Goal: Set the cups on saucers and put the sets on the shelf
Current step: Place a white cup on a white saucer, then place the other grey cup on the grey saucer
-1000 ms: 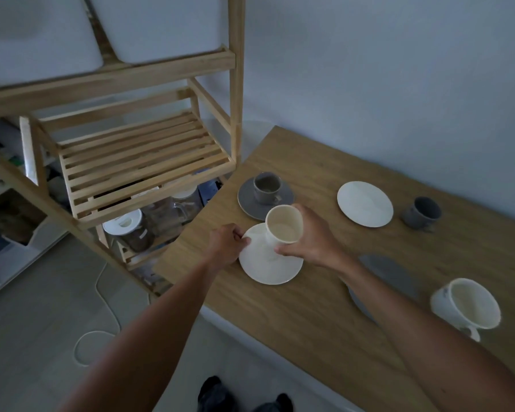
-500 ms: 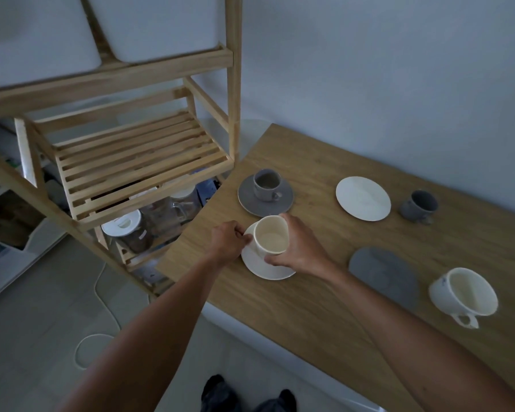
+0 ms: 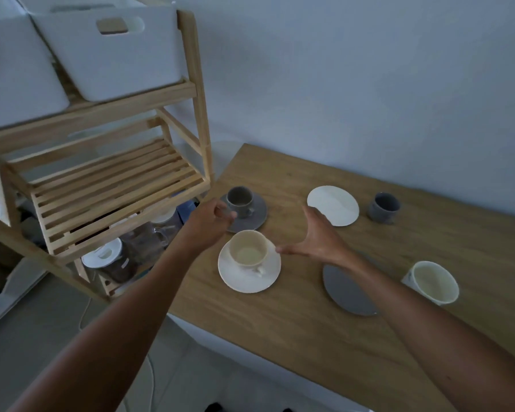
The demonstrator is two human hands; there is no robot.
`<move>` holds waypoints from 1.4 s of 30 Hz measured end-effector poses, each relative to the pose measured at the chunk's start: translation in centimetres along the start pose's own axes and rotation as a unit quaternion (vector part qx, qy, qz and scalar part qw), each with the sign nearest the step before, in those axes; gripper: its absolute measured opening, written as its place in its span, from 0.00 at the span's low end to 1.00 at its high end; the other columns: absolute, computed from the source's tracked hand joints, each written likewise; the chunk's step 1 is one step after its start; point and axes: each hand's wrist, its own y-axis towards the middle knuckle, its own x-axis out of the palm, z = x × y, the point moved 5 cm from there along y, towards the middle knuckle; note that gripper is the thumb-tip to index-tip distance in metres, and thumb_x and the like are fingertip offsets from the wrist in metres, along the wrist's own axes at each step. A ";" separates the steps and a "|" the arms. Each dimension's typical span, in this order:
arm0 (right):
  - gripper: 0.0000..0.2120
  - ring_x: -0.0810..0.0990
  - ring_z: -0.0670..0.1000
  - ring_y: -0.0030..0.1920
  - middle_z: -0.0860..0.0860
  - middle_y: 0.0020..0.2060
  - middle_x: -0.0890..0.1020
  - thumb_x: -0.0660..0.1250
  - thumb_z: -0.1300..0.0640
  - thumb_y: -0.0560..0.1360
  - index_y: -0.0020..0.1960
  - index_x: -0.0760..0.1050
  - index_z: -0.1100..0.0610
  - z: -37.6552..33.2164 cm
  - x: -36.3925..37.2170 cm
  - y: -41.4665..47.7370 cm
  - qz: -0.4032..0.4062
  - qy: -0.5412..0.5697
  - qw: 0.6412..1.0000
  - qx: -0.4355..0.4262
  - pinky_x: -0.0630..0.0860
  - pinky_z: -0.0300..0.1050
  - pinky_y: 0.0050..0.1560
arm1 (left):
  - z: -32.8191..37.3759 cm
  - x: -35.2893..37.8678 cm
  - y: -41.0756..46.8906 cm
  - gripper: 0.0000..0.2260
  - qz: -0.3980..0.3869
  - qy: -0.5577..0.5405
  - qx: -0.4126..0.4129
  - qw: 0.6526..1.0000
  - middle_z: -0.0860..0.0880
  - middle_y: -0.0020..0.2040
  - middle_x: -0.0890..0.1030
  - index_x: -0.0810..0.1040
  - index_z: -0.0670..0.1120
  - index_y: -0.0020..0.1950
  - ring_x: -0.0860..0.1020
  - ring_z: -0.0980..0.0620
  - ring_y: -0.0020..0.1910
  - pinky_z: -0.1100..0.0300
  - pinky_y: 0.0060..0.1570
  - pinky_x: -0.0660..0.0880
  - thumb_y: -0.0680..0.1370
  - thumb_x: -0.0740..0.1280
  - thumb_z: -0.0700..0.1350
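Observation:
A cream cup (image 3: 248, 250) stands on a white saucer (image 3: 244, 279) near the table's left front edge. My right hand (image 3: 318, 239) hovers just right of it, fingers spread, holding nothing. My left hand (image 3: 208, 224) is curled over the left rim of a grey saucer (image 3: 256, 220) that carries a grey cup (image 3: 240, 199); whether it grips the rim is unclear. An empty white saucer (image 3: 335, 205), a dark grey cup (image 3: 384, 206), an empty grey saucer (image 3: 348, 289) and a white cup (image 3: 433, 282) lie further right. The slatted wooden shelf (image 3: 116, 188) stands left of the table.
White storage bins (image 3: 110, 52) fill the shelf's top level. Jars with white lids (image 3: 104, 254) sit on the level below the slats. The wooden table (image 3: 295, 322) meets a pale wall behind. A cable lies on the floor.
My right hand let go of the cream cup, which now rests on the white saucer. My left hand left that saucer and moved up to the grey saucer's rim. The camera tilted upward.

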 end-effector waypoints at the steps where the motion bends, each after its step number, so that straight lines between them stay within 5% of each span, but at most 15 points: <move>1: 0.65 0.60 0.53 0.74 0.53 0.75 0.62 0.75 0.26 0.52 0.78 0.50 0.51 0.7 -1.2 0.0 0.013 0.002 1.000 0.007 0.63 0.50 0.69 | 1.3 0.3 0.3 0.16 -0.007 -0.013 0.008 1.000 0.57 0.45 0.79 0.73 0.59 0.50 0.78 0.59 0.46 0.56 0.45 0.77 0.68 0.64 0.65; 6: 0.59 0.59 0.55 0.74 0.54 0.76 0.61 0.79 0.35 0.57 0.78 0.53 0.53 5.6 -7.6 -0.2 0.089 -0.016 0.995 0.053 0.61 0.52 0.71 | 8.3 4.7 1.1 0.14 -0.014 -0.013 0.055 0.998 0.54 0.45 0.80 0.77 0.52 0.52 0.76 0.62 0.42 0.68 0.39 0.69 0.72 0.68 0.58; 11: 0.56 0.63 0.58 0.71 0.56 0.70 0.67 0.81 0.38 0.58 0.76 0.57 0.58 11.0 -12.3 -0.2 0.145 -0.012 0.985 0.096 0.64 0.52 0.69 | 12.5 11.7 0.3 0.14 -0.070 -0.014 0.081 0.994 0.49 0.49 0.79 0.76 0.47 0.55 0.78 0.52 0.46 0.55 0.47 0.78 0.75 0.69 0.53; 14: 0.50 0.65 0.57 0.68 0.55 0.67 0.69 0.81 0.40 0.59 0.72 0.62 0.57 14.4 -13.6 0.3 0.175 0.002 0.978 0.113 0.64 0.46 0.59 | 13.2 15.5 -0.2 0.12 -0.081 -0.002 0.095 0.992 0.52 0.44 0.81 0.78 0.48 0.52 0.79 0.54 0.43 0.63 0.40 0.75 0.73 0.68 0.54; 20: 0.50 0.63 0.60 0.71 0.57 0.71 0.65 0.79 0.40 0.62 0.73 0.58 0.58 20.1 -13.3 2.5 0.166 -0.028 0.973 0.160 0.69 0.56 0.65 | 11.5 21.6 -1.8 0.09 -0.134 0.027 0.060 0.989 0.51 0.42 0.80 0.78 0.45 0.48 0.78 0.52 0.42 0.63 0.41 0.69 0.73 0.70 0.50; 24: 0.44 0.70 0.59 0.67 0.57 0.69 0.69 0.79 0.40 0.62 0.69 0.64 0.57 22.2 -12.6 3.9 0.154 -0.001 0.973 0.174 0.72 0.53 0.59 | 10.2 23.3 -2.7 0.08 -0.163 0.037 0.056 0.984 0.49 0.42 0.81 0.79 0.44 0.44 0.78 0.52 0.42 0.67 0.39 0.69 0.74 0.70 0.49; 29: 0.34 0.77 0.55 0.61 0.53 0.61 0.79 0.81 0.44 0.62 0.61 0.72 0.53 23.3 -12.5 4.8 0.179 0.046 0.969 0.164 0.75 0.49 0.56 | 9.9 23.6 -3.1 0.06 -0.159 0.045 0.052 0.985 0.51 0.44 0.82 0.80 0.45 0.47 0.78 0.53 0.44 0.62 0.44 0.72 0.74 0.70 0.47; 42: 0.36 0.78 0.46 0.54 0.47 0.56 0.82 0.82 0.46 0.60 0.64 0.74 0.52 16.7 -13.6 -0.9 0.177 0.092 0.977 0.070 0.73 0.39 0.52 | 9.1 23.2 -3.0 0.08 -0.160 0.039 0.046 0.985 0.50 0.41 0.83 0.82 0.44 0.46 0.75 0.59 0.37 0.75 0.32 0.68 0.73 0.71 0.48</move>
